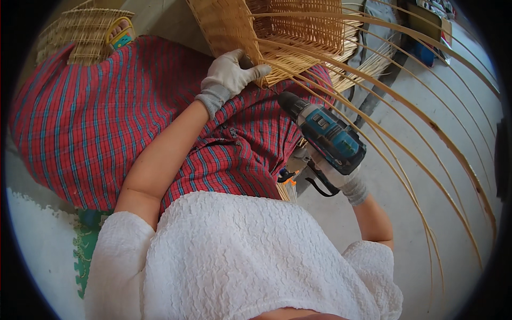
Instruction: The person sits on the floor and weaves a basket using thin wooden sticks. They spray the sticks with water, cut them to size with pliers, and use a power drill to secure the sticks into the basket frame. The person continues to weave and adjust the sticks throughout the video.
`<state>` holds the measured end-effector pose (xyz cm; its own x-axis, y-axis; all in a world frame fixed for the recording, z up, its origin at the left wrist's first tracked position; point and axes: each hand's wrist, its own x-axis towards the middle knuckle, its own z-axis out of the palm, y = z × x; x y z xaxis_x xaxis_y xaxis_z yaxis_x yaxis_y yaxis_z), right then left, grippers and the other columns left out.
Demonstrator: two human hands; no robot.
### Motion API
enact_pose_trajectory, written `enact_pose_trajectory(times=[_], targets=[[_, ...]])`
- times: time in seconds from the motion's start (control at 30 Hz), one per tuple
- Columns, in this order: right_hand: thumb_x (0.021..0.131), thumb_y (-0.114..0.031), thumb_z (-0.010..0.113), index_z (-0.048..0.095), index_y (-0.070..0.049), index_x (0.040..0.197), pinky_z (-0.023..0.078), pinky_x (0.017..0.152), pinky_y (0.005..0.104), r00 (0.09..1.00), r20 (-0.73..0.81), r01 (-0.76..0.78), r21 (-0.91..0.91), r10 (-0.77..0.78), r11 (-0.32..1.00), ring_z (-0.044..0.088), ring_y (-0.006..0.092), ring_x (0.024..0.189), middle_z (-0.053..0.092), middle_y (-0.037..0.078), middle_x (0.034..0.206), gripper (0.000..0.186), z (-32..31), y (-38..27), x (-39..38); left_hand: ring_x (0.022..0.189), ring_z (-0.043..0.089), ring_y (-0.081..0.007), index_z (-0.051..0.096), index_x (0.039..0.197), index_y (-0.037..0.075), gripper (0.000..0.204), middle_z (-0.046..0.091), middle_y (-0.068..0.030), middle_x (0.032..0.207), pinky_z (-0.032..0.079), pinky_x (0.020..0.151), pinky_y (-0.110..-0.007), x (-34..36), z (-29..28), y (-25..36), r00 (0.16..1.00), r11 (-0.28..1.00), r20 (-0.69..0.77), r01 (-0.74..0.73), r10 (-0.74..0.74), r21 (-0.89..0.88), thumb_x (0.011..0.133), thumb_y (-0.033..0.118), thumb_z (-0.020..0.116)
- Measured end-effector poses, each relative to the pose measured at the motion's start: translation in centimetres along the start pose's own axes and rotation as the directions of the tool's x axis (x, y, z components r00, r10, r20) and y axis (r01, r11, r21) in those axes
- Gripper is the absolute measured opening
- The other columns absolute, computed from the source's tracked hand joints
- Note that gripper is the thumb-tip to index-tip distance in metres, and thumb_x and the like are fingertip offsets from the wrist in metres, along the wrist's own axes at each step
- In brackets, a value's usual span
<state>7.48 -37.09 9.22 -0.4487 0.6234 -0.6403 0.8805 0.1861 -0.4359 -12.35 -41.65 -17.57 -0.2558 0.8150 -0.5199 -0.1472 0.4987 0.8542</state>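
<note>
A rectangular woven wicker basket point(226, 29) rests tilted at my knees, its near corner toward me. My left hand point(228, 76), in a pale work glove, grips that corner with the thumb along the lower edge. A blue and black cordless drill point(332, 134) is held by my gloved right hand point(349, 180), largely hidden beneath the drill body. The drill's chuck points up and left, with a thin bit reaching close to the basket corner. Whether the bit touches the wicker I cannot tell. Several long, flat cane strips point(389, 88) run from the basket and curve off to the right.
Red plaid cloth point(106, 122) covers my legs. A woven mat-like piece point(80, 32) lies at the far left beside my sandalled foot point(120, 33). More wicker ends point(373, 64) stick out right of the basket. A green foam mat point(88, 240) is at lower left, on a pale floor.
</note>
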Motion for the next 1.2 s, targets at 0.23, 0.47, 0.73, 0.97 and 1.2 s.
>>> enact_pose_trajectory(times=[0.23, 0.47, 0.73, 0.97, 1.2], targets=[[0.090, -0.016, 0.075, 0.070, -0.006, 0.115, 0.058, 0.073, 0.0326, 0.996, 0.032, 0.089, -0.201, -0.084, 0.976, 0.069, 0.0178, 0.079, 0.073, 0.006, 0.094, 0.027, -0.5, 0.2, 0.2, 0.117, 0.064, -0.0311, 0.061, 0.128, -0.007, 0.093, 0.067, -0.0222, 0.124, 0.049, 0.102, -0.035, -0.3, -0.8, 1.1, 0.996, 0.999, 0.084, -0.011, 0.015, -0.042, 0.072, 0.065, 0.080], [0.089, -0.016, 0.075, 0.069, -0.007, 0.117, 0.058, 0.073, 0.0326, 0.965, 0.077, 0.264, -0.301, -0.252, 0.916, 0.070, 0.0172, 0.080, 0.073, 0.007, 0.098, 0.030, -0.5, 1.3, 0.5, 0.112, 0.065, -0.0307, 0.061, 0.122, -0.013, 0.092, 0.068, -0.0245, 0.118, 0.051, 0.099, -0.037, -0.1, -1.1, 1.3, 0.990, 0.997, 0.142, 0.012, -0.002, -0.070, 0.071, 0.060, 0.084], [0.088, -0.017, 0.077, 0.070, -0.006, 0.116, 0.058, 0.069, 0.0322, 0.994, 0.093, 0.059, 0.017, -0.060, 0.998, 0.069, 0.0150, 0.076, 0.073, 0.006, 0.098, 0.031, -1.0, 0.4, 0.5, 0.107, 0.068, -0.0286, 0.062, 0.122, -0.010, 0.090, 0.070, -0.0196, 0.116, 0.052, 0.095, -0.035, -0.6, -0.4, 1.0, 0.999, 0.997, 0.022, -0.043, 0.045, -0.063, 0.071, 0.061, 0.084], [0.087, -0.013, 0.077, 0.071, -0.007, 0.118, 0.057, 0.071, 0.0317, 0.984, 0.130, 0.147, -0.219, -0.120, 0.965, 0.070, 0.0178, 0.080, 0.073, 0.007, 0.101, 0.032, -1.1, -0.2, 1.4, 0.125, 0.058, -0.0344, 0.053, 0.133, -0.013, 0.100, 0.060, -0.0278, 0.132, 0.046, 0.108, -0.037, -0.4, -1.0, 1.4, 0.988, 0.998, 0.152, 0.044, -0.036, -0.053, 0.070, 0.059, 0.085], [0.086, -0.015, 0.077, 0.071, -0.009, 0.119, 0.055, 0.081, 0.0367, 0.952, 0.130, 0.306, -0.405, -0.277, 0.862, 0.069, 0.0240, 0.090, 0.072, 0.011, 0.109, 0.033, -1.4, -0.9, 2.4, 0.111, 0.065, -0.0317, 0.061, 0.127, -0.006, 0.090, 0.067, -0.0205, 0.122, 0.052, 0.098, -0.037, 0.1, -0.4, 0.9, 0.997, 0.995, 0.077, -0.032, 0.025, 0.097, 0.074, 0.065, 0.077]])
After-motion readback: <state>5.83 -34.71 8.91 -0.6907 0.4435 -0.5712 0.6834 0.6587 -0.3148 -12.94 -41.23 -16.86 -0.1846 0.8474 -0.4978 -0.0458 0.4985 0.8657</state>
